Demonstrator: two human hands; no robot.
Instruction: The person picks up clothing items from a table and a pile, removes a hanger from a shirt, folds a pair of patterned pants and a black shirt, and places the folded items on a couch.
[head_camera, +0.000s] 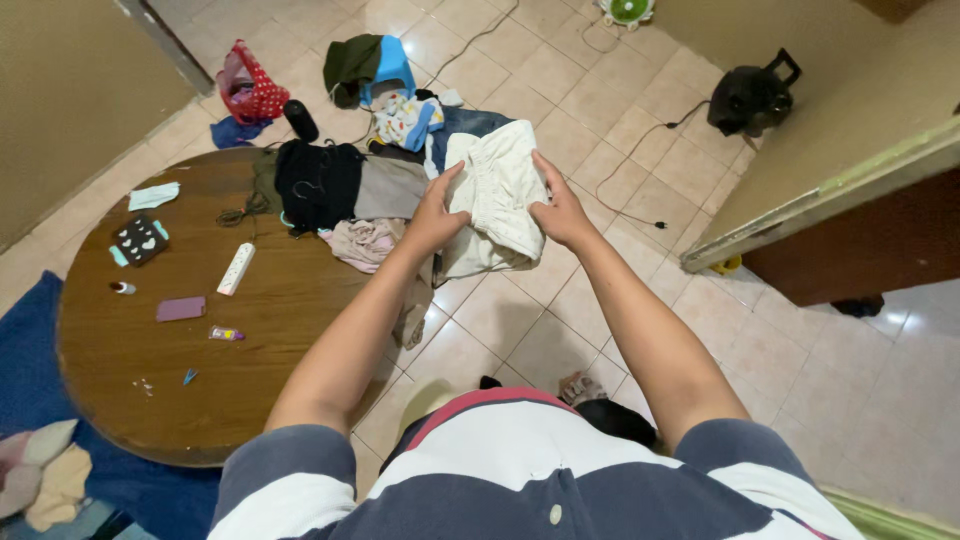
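Observation:
I hold a cream-white garment (497, 195) with an elastic waistband up in front of me, above the tiled floor. My left hand (437, 212) grips its left edge and my right hand (560, 210) grips its right edge. The cloth hangs bunched between both hands. Just left of it a pile of clothes (340, 190), black, grey and pink, lies on the right edge of a round wooden table (260, 330).
On the table lie a white remote (236, 268), a purple card (181, 308), a dark case with hearts (139, 240) and small bits. More clothes (405, 115), a red dotted bag (250, 90) and a dark bag (750, 95) sit on the floor. A wall corner (820, 200) stands at right.

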